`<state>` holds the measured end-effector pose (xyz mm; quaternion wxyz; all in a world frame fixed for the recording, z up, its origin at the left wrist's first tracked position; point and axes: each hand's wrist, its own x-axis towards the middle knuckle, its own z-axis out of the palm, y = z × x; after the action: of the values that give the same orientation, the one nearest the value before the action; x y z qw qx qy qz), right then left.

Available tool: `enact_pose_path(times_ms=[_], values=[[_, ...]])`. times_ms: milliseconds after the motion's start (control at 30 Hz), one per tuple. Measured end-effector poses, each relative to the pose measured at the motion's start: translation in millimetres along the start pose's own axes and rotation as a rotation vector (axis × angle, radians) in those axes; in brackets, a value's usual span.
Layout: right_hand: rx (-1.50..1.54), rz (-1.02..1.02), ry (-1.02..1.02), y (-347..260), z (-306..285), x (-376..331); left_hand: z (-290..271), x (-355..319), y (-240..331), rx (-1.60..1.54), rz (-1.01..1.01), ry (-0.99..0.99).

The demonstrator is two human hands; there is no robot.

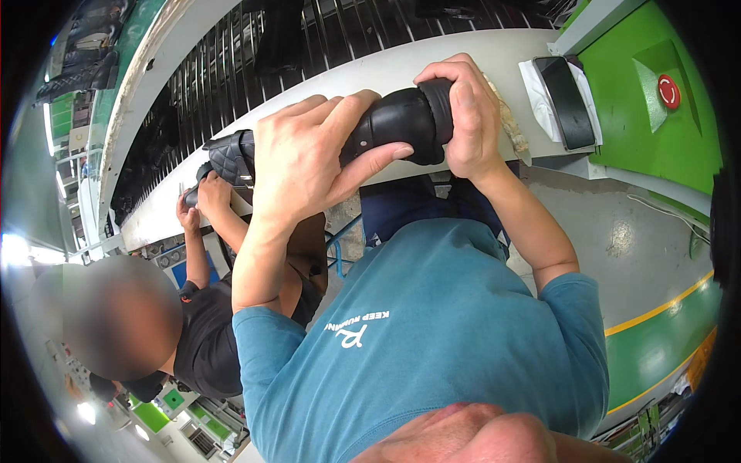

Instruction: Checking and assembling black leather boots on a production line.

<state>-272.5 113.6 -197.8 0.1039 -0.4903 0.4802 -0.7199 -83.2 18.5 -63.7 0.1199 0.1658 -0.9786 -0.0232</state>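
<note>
A black leather boot (395, 122) lies sideways between my two hands, over the pale edge of the bench. My left hand (305, 150) wraps its middle, the thumb stretched along the near side. A quilted part (231, 157) sticks out to the left of that hand. At the opposite end, my right hand (469, 112) grips a ribbed black end of the boot, with its fingers curled over the far side. My left palm hides part of the boot's middle.
Beyond the white ledge (494, 52) runs a conveyor of metal bars (347, 27) carrying dark items. A black phone (566, 100) rests on white paper at right, beside a green machine panel (641, 85) with a red button (668, 92). At left, a co-worker (212, 332) handles a dark piece.
</note>
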Motion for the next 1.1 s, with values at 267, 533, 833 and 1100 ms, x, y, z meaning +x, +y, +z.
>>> enact_pose_path(times_ms=[267,533,833,1100], values=[[-0.068,-0.107,0.007,3.7,-0.6,2.9,10.1,2.7,3.0,-0.026,0.022,0.059],[-0.166,-0.173,-0.128,-11.2,-0.3,17.1,16.1,-8.7,-14.1,-0.117,0.031,0.115],[-0.041,-0.143,-0.600,-14.6,7.4,-1.7,-5.1,-98.8,-51.4,-0.185,-0.142,0.082],[0.031,-0.004,-0.686,28.6,28.3,-55.2,77.9,-174.8,-21.2,-0.840,-0.468,0.466]])
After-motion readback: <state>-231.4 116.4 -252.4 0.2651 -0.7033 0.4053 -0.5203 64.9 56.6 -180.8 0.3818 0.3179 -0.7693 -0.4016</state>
